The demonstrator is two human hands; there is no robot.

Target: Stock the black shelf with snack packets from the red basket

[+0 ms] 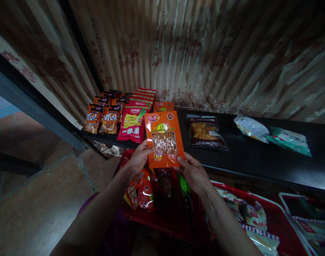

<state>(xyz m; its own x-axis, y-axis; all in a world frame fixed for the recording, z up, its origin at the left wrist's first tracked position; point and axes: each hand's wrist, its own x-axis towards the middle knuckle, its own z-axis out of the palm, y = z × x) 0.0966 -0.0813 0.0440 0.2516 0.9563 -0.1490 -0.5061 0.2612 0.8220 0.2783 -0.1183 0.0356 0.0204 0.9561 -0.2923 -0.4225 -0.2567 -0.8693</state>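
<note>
Both of my hands hold one flat orange snack packet (164, 140) upright, its clear window showing rows of thin brown sticks. My left hand (138, 156) pinches its lower left edge. The lower right corner is gripped by my right hand (193, 170), thumb on the front. Behind it on the black shelf (248, 156) stands another orange packet (164, 106), partly covered. Just left is a row of red snack packets (132, 122) with a green onion printed on them. Below my hands sits a red basket (162, 227) holding orange packets (145, 193) and other bags, dimly lit.
Black-and-orange snack bags (109, 121) stand in rows at the shelf's left end. Right of my hands lie a dark brown bag (205, 131), a white bag (251, 128) and a green-and-white bag (289, 141). A second red basket (282, 213) with bags stands lower right. Crinkled paper (178, 46) lines the back.
</note>
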